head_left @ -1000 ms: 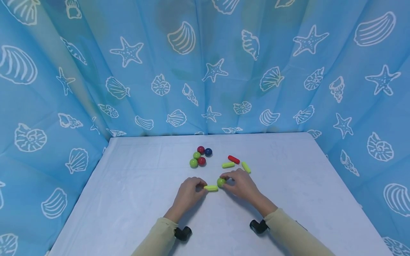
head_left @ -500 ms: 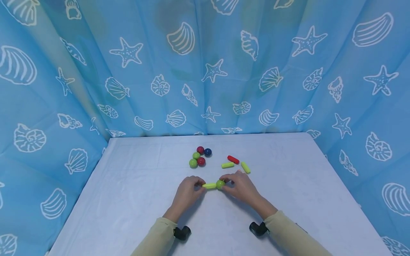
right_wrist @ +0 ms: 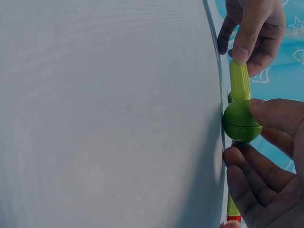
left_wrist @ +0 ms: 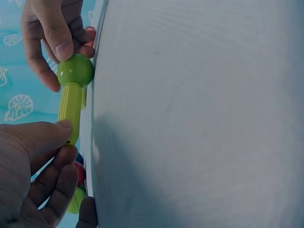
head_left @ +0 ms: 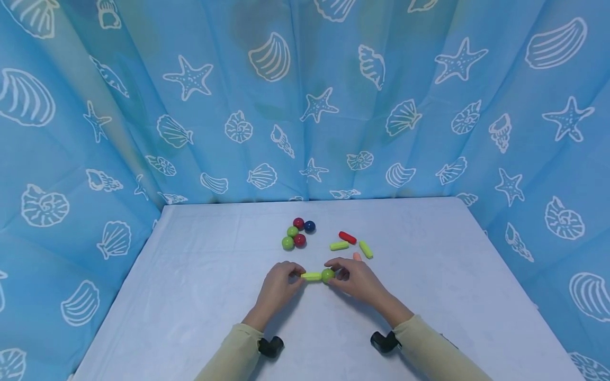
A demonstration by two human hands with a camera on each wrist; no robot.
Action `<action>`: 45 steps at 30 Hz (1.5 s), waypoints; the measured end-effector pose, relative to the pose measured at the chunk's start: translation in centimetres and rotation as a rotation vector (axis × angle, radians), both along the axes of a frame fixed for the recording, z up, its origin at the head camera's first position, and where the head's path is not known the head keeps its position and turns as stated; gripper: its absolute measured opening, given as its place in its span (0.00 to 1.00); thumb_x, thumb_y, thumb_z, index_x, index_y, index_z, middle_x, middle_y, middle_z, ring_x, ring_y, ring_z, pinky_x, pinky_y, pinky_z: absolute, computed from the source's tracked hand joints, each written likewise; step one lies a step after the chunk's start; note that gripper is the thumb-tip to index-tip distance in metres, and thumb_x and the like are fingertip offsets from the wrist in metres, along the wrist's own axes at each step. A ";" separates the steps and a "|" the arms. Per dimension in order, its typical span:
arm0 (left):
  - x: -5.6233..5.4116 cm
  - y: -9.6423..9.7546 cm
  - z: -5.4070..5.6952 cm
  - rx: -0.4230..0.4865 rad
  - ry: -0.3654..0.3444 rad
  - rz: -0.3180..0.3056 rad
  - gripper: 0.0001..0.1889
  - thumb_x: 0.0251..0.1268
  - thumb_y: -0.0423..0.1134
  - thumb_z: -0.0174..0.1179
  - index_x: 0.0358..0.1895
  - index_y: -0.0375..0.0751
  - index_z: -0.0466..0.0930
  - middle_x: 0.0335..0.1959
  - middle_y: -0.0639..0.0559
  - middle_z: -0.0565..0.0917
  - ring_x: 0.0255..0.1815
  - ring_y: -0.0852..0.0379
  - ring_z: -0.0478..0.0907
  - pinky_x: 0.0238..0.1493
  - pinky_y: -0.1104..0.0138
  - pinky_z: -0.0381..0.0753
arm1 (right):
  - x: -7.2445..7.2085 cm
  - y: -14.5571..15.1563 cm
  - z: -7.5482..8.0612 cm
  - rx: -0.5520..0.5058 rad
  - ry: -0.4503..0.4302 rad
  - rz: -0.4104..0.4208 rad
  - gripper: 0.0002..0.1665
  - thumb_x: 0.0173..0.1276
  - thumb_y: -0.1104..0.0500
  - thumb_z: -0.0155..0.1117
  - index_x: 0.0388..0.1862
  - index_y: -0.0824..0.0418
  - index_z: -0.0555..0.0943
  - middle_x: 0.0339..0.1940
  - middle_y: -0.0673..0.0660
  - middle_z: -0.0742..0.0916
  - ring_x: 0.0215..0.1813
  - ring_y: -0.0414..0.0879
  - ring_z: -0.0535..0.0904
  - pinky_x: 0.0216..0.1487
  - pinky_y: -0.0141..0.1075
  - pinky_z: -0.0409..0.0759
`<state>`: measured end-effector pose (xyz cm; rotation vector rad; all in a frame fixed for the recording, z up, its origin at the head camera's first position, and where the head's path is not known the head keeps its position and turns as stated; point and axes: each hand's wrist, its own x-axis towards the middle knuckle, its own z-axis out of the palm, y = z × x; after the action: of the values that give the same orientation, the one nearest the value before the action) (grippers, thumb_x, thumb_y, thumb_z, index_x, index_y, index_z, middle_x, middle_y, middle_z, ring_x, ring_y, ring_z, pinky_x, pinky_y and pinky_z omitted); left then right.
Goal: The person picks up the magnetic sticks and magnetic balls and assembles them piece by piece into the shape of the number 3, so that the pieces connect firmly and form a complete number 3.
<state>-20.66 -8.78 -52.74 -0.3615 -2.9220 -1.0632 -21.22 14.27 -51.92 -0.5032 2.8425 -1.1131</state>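
Note:
My left hand pinches one end of a ribbed yellow-green rod between thumb and fingers. At the rod's other end sits a glossy green ball, touching it in line. Thumb and fingertips of my right hand hold that ball from the right. In the head view, rod and ball lie level between the two hands, over the middle of the table. Fingers hide the rod's left end.
Beyond the hands several red, green and blue balls cluster on the white-covered table. Right of them lie a red rod and two yellow-green rods. An orange piece shows behind my right hand. A blue shell-print curtain surrounds the table.
A second ago a small gap lay between ball and rod; now they touch. My right hand has shifted slightly left and nearer, and the orange piece behind it has come into sight.

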 end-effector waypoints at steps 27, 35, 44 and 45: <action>-0.1 -0.7 -0.5 0.065 0.013 0.056 0.13 0.69 0.43 0.63 0.53 0.45 0.84 0.37 0.57 0.81 0.41 0.58 0.76 0.47 0.60 0.79 | -0.2 0.0 -0.4 -0.001 -0.023 0.002 0.17 0.64 0.57 0.76 0.52 0.49 0.87 0.45 0.42 0.88 0.39 0.34 0.80 0.47 0.31 0.81; -0.9 -1.5 -0.4 0.055 0.039 0.133 0.12 0.68 0.43 0.66 0.51 0.44 0.84 0.36 0.56 0.81 0.41 0.56 0.77 0.48 0.58 0.80 | 0.0 -0.1 -0.4 -0.017 -0.031 -0.003 0.17 0.64 0.58 0.76 0.52 0.49 0.87 0.45 0.42 0.88 0.39 0.35 0.81 0.47 0.31 0.81; -2.5 -2.3 -0.7 -0.004 0.040 0.210 0.14 0.66 0.44 0.69 0.50 0.44 0.84 0.36 0.54 0.82 0.40 0.56 0.77 0.46 0.60 0.80 | 0.1 -0.2 -0.5 -0.036 -0.020 0.000 0.16 0.64 0.60 0.75 0.51 0.50 0.87 0.44 0.43 0.88 0.39 0.36 0.81 0.46 0.32 0.82; -2.7 -2.4 -0.7 -0.010 0.040 0.215 0.14 0.66 0.44 0.69 0.50 0.44 0.84 0.37 0.54 0.82 0.40 0.56 0.78 0.46 0.59 0.80 | 0.1 -0.2 -0.5 -0.034 -0.021 -0.001 0.16 0.64 0.59 0.75 0.51 0.50 0.87 0.44 0.42 0.88 0.39 0.36 0.81 0.46 0.32 0.82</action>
<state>-23.33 -11.14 -53.44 -0.0644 -2.8506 -0.9991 -21.14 14.03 -52.43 -0.4891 2.8112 -1.1614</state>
